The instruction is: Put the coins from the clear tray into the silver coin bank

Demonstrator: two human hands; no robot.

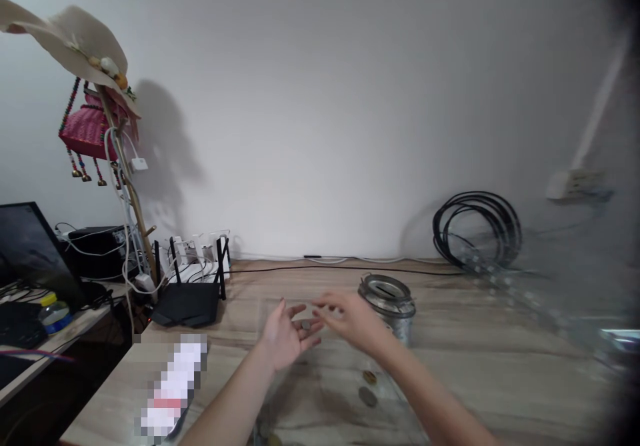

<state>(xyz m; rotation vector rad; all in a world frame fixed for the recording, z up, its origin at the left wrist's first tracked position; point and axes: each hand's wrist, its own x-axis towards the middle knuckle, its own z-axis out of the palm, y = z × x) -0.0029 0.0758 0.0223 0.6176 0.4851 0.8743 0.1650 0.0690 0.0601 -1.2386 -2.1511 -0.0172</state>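
My left hand [284, 341] is turned palm up with its fingers spread, and a small silver coin [305, 325] rests on them. Just to the right, my right hand [347, 316] reaches toward those fingertips, its own fingers bent and apart; I see nothing between them. A round metal tin [400, 326] with a slot in its lid stands behind my right hand, partly covered by it. On the table below lie a gold-coloured coin [370, 377] and a larger grey coin [367, 397], seemingly within a transparent tray. Another coin [273, 440] shows at the bottom edge.
A black router [186, 305] sits at the left, beside a pixelated oblong item [175, 386]. Coiled black cable [440, 226] leans on the wall at the right. A monitor [35, 253] and a yellow-capped bottle [54, 316] stand on a lower desk, near a pole with a hat [85, 39].
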